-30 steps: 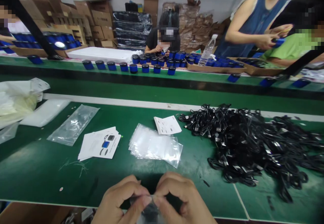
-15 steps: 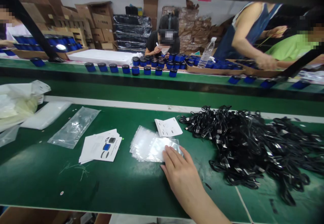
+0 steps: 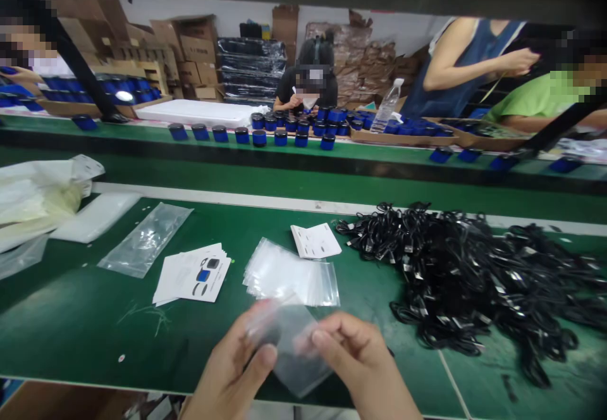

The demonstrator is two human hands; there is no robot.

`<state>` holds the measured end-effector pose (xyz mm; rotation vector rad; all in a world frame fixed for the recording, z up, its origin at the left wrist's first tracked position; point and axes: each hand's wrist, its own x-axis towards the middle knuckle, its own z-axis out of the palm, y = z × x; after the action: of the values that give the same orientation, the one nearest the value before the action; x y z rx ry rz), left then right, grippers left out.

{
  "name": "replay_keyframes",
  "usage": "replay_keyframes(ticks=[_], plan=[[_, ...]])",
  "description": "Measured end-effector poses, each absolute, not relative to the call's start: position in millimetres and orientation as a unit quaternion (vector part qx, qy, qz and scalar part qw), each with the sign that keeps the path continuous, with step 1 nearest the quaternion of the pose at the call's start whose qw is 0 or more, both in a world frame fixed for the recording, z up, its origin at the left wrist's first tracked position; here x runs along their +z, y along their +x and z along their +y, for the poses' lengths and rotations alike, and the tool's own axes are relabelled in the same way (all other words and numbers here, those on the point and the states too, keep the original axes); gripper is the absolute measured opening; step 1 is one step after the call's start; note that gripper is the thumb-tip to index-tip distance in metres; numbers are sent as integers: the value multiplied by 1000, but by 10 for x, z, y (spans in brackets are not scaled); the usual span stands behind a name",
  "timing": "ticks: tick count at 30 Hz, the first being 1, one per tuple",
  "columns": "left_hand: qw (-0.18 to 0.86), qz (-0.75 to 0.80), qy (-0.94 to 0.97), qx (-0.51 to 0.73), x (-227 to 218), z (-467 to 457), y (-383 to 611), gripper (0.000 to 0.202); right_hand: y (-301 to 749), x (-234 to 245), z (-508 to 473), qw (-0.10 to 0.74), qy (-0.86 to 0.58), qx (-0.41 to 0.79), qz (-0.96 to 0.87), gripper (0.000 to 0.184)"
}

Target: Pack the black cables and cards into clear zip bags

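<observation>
Here, at the near edge of a matte green worktop (image 3: 95, 325), the person's left hand (image 3: 232, 369) and right hand (image 3: 360, 363) each pinch one small clear plastic bag (image 3: 296, 350) between thumb and fingers, holding it just above the surface. The film is thin, glossy and limp. It looks empty, though blur makes that hard to confirm. Just beyond lies a flat, slippery stack of similar bags (image 3: 291, 274). To the right sprawls a large tangled heap of black cables (image 3: 474, 274), bundled in small coils. To the left sits a fanned stack of white printed leaflets (image 3: 190, 277), and behind the bags a smaller stack of white cards (image 3: 315, 241). As things lie, the held bag appears unfilled, and the cables, leaflets and cards all lie loose and unbagged.
</observation>
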<state>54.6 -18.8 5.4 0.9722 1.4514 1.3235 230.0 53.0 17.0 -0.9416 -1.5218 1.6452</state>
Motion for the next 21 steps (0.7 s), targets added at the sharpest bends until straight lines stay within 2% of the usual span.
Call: replay_keyframes(ticks=[2, 4, 6, 9, 11, 13, 15, 19, 21], plan=[[489, 574, 419, 506, 164, -37, 669, 35, 2361, 139, 491, 328, -331, 682, -564, 33], [481, 590, 475, 441, 246, 17, 699, 33, 2439, 159, 509, 321, -326, 644, -613, 31], [432, 624, 555, 342, 313, 14, 667, 29, 2505, 246, 559, 309, -332, 564, -690, 23], [305, 654, 664, 198, 397, 6, 602, 25, 2529, 415, 627, 222, -320, 461, -797, 13], [246, 650, 703, 152, 428, 29, 571, 26, 2501, 473, 644, 162, -303, 414, -843, 20], [234, 634, 725, 130, 428, 59, 538, 25, 2467, 462, 643, 143, -297, 384, -862, 24], [202, 622, 741, 156, 401, 69, 503, 21, 2453, 401, 639, 154, -309, 380, -858, 23], [64, 652, 678, 332, 290, -46, 516, 17, 2461, 234, 648, 207, -366, 440, -793, 16], [89, 662, 633, 390, 225, -141, 599, 13, 2440, 154, 653, 235, -389, 499, -738, 13]])
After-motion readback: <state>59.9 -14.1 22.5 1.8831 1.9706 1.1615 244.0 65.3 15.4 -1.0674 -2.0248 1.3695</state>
